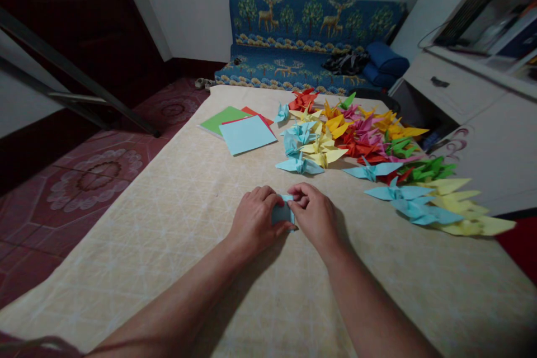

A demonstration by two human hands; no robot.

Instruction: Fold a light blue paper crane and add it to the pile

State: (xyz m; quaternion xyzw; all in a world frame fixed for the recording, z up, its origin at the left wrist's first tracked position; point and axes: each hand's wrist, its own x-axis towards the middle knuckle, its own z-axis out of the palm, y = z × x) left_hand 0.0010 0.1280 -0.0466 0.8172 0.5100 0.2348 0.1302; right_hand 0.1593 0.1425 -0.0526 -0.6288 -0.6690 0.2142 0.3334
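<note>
A small folded piece of light blue paper (282, 213) lies on the tablecloth between my two hands. My left hand (259, 215) presses it from the left, with thumb and fingers closed over its edges. From the right, my right hand (312, 211) pinches the paper's right edge between thumb and fingers. Parts of the paper are hidden under my fingers. Beyond my hands lie flat sheets of paper: a light blue sheet (247, 135) on top, with red and green sheet (222, 120) edges showing beneath.
Many folded paper cranes (361, 134) in several colours cover the table's far right. The patterned tablecloth (168, 246) stretches around my arms. Behind the table stands a blue deer-print sofa (285, 33); a white cabinet (457, 95) is at the right, a metal frame (84, 84) at the left.
</note>
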